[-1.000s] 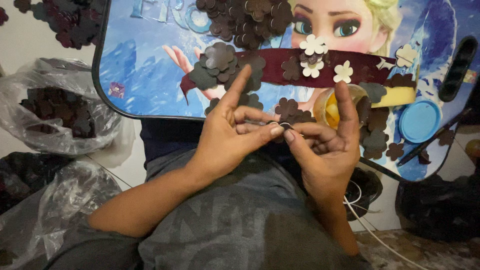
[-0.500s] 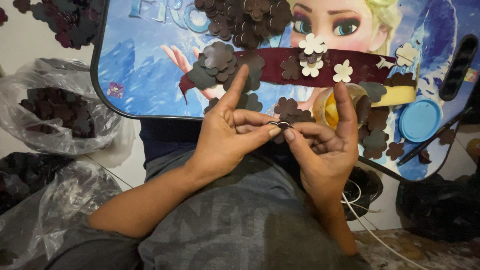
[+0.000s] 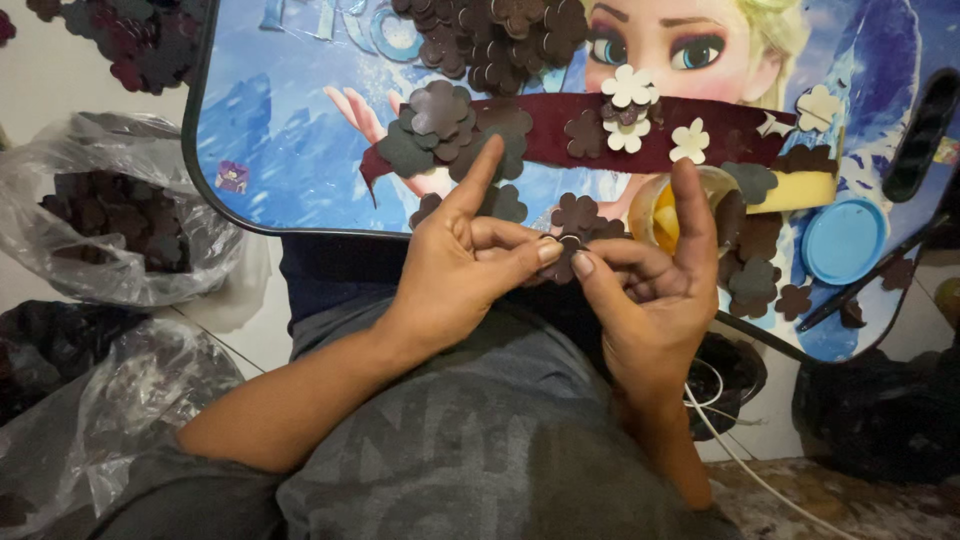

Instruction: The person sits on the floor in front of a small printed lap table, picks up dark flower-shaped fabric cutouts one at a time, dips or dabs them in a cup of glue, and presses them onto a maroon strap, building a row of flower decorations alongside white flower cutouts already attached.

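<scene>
My left hand (image 3: pixel 462 268) and my right hand (image 3: pixel 650 290) meet over my lap, both pinching one small dark brown flower-shaped cutout (image 3: pixel 565 256) between thumbs and fingertips. The left index finger and the right index finger point up. Just beyond them lies a blue cartoon-printed lap tray (image 3: pixel 290 130) with a long maroon strip (image 3: pixel 560 135) across it. Dark flower cutouts (image 3: pixel 440 120) and a few cream flower cutouts (image 3: pixel 628 88) lie on the strip. A small cup of yellow glue (image 3: pixel 668 205) stands right behind my right hand.
A pile of dark flowers (image 3: pixel 500 30) lies at the tray's top. A blue round lid (image 3: pixel 843 240) and a dark stick (image 3: pixel 865 285) rest at the tray's right. Clear plastic bags (image 3: pixel 120 220) of dark cutouts sit to the left. A white cord (image 3: pixel 740 460) trails at right.
</scene>
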`<state>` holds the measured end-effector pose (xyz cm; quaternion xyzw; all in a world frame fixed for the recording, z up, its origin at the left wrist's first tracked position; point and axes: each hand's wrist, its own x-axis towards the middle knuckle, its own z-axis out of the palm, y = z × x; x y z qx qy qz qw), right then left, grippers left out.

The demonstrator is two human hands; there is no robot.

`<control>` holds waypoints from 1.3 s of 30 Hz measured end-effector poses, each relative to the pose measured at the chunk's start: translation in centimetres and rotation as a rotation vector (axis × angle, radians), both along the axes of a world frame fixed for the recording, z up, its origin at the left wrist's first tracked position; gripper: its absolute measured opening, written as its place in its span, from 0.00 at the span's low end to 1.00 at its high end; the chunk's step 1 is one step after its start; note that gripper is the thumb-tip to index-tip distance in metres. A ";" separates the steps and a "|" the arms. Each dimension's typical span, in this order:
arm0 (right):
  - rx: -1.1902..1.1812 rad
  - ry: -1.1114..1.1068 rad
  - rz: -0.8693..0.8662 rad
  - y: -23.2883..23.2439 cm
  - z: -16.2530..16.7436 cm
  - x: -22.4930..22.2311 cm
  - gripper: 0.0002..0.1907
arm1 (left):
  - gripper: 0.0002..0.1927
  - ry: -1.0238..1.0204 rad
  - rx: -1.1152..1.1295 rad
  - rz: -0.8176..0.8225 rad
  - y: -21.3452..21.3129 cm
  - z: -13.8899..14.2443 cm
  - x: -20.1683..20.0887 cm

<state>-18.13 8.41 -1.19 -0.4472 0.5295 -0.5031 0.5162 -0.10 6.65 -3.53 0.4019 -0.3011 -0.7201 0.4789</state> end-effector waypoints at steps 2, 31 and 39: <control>-0.005 -0.016 0.004 0.0 -0.1 -0.1 0.50 | 0.52 -0.009 0.002 0.005 -0.1 0.0 0.0; 0.008 -0.100 0.055 0.2 1.7 -1.2 0.42 | 0.54 0.009 0.008 -0.125 0.1 2.2 0.7; 0.098 -0.100 0.061 0.1 2.2 -0.9 0.51 | 0.56 -0.210 -0.096 -0.180 0.6 3.3 0.2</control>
